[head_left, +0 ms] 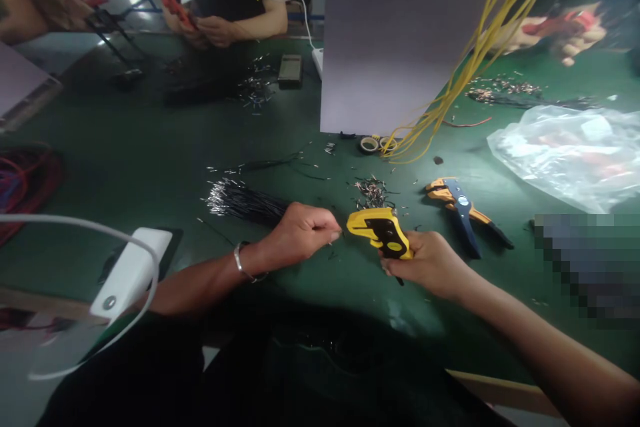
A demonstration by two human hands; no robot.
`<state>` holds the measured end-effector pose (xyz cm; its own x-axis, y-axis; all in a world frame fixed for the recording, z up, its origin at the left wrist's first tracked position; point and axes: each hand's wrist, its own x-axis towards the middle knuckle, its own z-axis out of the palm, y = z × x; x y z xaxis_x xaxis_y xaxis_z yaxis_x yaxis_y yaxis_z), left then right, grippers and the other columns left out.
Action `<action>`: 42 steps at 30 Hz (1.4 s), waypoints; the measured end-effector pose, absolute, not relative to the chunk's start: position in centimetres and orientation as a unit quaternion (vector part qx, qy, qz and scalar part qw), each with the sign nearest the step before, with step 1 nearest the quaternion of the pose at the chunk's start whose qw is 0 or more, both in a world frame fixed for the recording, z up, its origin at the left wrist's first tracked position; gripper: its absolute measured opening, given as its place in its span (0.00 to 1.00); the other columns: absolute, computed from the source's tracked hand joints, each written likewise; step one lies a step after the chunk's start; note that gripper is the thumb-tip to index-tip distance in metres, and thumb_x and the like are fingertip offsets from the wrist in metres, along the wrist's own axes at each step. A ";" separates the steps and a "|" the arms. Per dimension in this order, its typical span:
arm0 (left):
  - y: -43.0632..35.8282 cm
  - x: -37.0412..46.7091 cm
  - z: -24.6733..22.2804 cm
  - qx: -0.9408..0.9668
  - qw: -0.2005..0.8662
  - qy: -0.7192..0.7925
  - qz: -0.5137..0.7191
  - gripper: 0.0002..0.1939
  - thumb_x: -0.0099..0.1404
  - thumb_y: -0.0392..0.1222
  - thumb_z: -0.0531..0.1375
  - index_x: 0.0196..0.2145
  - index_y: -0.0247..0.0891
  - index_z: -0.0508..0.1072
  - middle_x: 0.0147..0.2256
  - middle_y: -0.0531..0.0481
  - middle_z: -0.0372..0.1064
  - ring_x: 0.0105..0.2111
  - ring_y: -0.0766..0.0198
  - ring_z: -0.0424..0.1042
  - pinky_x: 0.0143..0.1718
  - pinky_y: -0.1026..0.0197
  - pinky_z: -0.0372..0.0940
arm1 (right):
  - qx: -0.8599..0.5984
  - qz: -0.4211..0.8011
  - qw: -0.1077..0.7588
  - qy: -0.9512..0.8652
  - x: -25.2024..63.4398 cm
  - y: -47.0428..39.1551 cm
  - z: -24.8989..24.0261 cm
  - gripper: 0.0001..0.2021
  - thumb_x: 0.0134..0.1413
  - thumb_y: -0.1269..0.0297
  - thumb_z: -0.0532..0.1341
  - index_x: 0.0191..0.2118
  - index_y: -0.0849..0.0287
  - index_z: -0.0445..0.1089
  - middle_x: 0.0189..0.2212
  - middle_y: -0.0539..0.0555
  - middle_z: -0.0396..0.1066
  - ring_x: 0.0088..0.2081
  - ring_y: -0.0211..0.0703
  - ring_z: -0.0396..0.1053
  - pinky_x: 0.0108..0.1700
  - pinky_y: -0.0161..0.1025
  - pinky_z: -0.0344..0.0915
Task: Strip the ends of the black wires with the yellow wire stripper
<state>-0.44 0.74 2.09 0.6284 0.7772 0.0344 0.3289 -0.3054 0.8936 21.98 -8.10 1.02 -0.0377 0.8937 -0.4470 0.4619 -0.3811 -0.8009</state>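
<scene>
My right hand [425,260] is wrapped round the handles of a yellow and black wire stripper [383,230], its jaws pointing left. Facing those jaws, a small gap away, my left hand [307,233] pinches a thin dark wire whose end barely shows at the fingertips. Behind my left hand lies a bundle of black wires [250,203] with bare silvery ends fanned to the left. Just beyond the stripper is a pile of short wire scraps [371,192].
A second wire stripper [463,210], orange and blue, lies at right near a clear plastic bag [575,153]. Yellow wires [450,93] hang before a grey panel [380,40], with tape rolls [370,144] at its foot. A white power strip [133,273] is at left. Co-workers' hands [215,30] hold red tools opposite.
</scene>
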 end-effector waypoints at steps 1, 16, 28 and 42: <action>0.9 -0.5 2.0 0.768 0.469 0.364 0.240 0.07 0.55 0.34 0.59 0.22 0.33 0.74 0.21 0.51 0.72 0.21 0.71 0.68 0.23 0.70 0.60 | -0.663 0.498 0.212 -0.517 22.0 -8.2 1.0 0.06 0.37 0.63 0.61 0.24 0.60 0.70 0.17 0.47 0.66 0.21 0.38 0.64 0.22 0.33 0.59; 1.3 -0.3 1.5 0.769 0.459 0.371 0.245 0.06 0.54 0.31 0.59 0.21 0.33 0.74 0.20 0.51 0.72 0.21 0.70 0.69 0.23 0.71 0.60 | -0.668 0.475 0.182 -0.543 21.9 -8.0 0.6 0.07 0.38 0.61 0.59 0.23 0.60 0.67 0.16 0.45 0.61 0.20 0.35 0.58 0.21 0.32 0.55; 1.2 -0.4 1.4 0.769 0.469 0.361 0.242 0.07 0.55 0.33 0.60 0.21 0.33 0.74 0.20 0.51 0.72 0.21 0.70 0.69 0.23 0.70 0.61 | -0.654 0.543 0.210 -0.483 22.2 -8.2 0.7 0.05 0.36 0.64 0.61 0.24 0.60 0.69 0.17 0.48 0.70 0.21 0.39 0.66 0.22 0.33 0.61; 0.9 -0.3 1.5 0.771 0.461 0.369 0.239 0.07 0.55 0.33 0.59 0.21 0.33 0.74 0.20 0.51 0.72 0.22 0.70 0.69 0.23 0.70 0.60 | -0.664 0.524 0.193 -0.498 22.3 -8.1 0.9 0.05 0.37 0.64 0.60 0.23 0.59 0.69 0.17 0.48 0.69 0.22 0.40 0.67 0.21 0.33 0.61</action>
<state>-0.35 0.94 1.50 0.6129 0.7896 0.0284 0.3486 -0.3025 0.8871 22.33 -8.11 0.93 -0.0440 0.8630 -0.5033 0.4594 -0.4298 -0.7773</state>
